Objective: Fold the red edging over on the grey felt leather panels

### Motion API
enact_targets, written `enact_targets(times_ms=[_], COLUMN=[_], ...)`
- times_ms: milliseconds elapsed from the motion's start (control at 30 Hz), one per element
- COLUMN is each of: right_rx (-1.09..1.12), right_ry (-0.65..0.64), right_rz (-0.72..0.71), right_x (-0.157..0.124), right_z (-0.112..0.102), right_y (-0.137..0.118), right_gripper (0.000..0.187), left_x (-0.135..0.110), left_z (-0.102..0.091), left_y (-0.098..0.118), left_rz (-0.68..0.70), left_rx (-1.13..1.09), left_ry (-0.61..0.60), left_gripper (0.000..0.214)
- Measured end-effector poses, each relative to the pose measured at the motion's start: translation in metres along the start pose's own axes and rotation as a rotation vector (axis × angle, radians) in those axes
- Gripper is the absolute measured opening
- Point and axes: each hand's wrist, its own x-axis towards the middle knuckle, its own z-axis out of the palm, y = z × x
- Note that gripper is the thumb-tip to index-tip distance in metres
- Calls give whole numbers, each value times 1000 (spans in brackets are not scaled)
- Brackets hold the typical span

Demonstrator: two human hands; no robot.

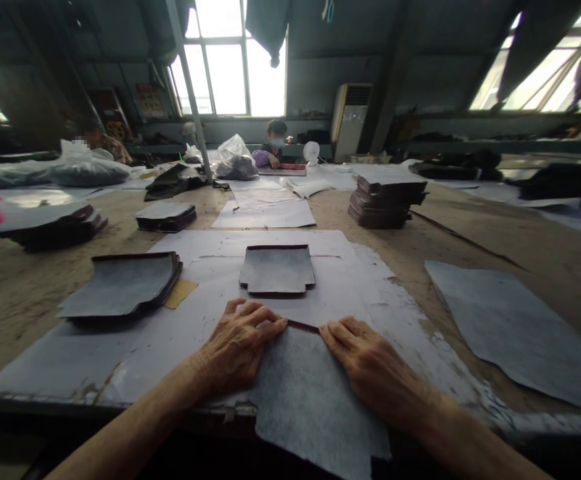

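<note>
My left hand [238,347] and my right hand [368,363] rest palm down on a grey felt-backed piece [305,393] at the table's near edge. Their fingers lie flat and point inward along its dark red top edge. The piece hangs partly over the table edge. Just beyond it lies a single dark cut piece [277,269] on white paper [210,313]. To the left sits a stack of similar dark pieces [120,285] with a yellow slip [180,293] beside it.
More dark stacks stand at the left [50,227], middle left [165,217] and back right [385,197]. A grey sheet [510,327] lies on the right. A seated person [273,150] works far across the table; another person [98,140] sits at back left.
</note>
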Motion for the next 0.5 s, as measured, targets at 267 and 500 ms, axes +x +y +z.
enact_targets(times_ms=[267, 500], right_rx=[-134, 62], right_ry=[157, -5], right_rz=[106, 272], right_x=[-34, 22], right_z=[-17, -8], right_y=[17, -19], right_gripper=[35, 20], left_x=[2, -7], left_z=[2, 6], left_y=[-3, -4], left_rz=[25, 155], left_rx=[-2, 19], left_ry=[18, 89], left_gripper=[46, 44])
